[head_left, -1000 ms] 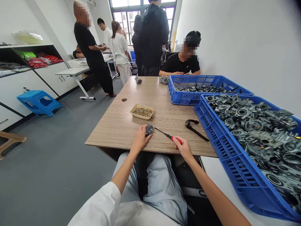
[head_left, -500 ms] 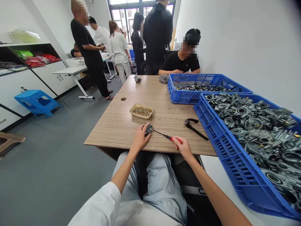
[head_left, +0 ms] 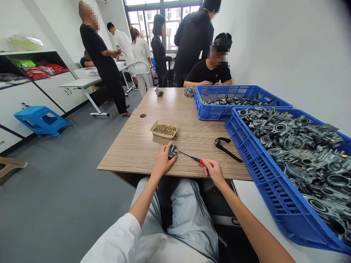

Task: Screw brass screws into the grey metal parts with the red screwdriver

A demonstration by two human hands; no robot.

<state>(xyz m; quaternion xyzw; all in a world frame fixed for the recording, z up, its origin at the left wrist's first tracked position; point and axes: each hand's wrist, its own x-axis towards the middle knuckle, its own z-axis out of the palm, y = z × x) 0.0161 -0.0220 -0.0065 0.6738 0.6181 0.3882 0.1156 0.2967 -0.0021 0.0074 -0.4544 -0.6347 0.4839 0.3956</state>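
Observation:
My left hand is closed around a small grey metal carburetor body, steadying it on the table near the front edge. A screwdriver with a red and black handle is gripped in my right hand. Its thin shaft points left, and the tip meets the right side of the carburetor body; the exact contact is too small to make out. Just beyond my left hand stands a beige tray filled with small brass-coloured parts. A tiny loose piece lies to the right of that tray.
A black wristwatch lies right of my right hand. Two blue crates of metal parts, a near one and a far one, line the right side. Across the table a person in black sits; several others stand behind.
The carburetor body has turned slightly in my left hand, and the screwdriver stays against it. In the background, the standing person in black leans further right.

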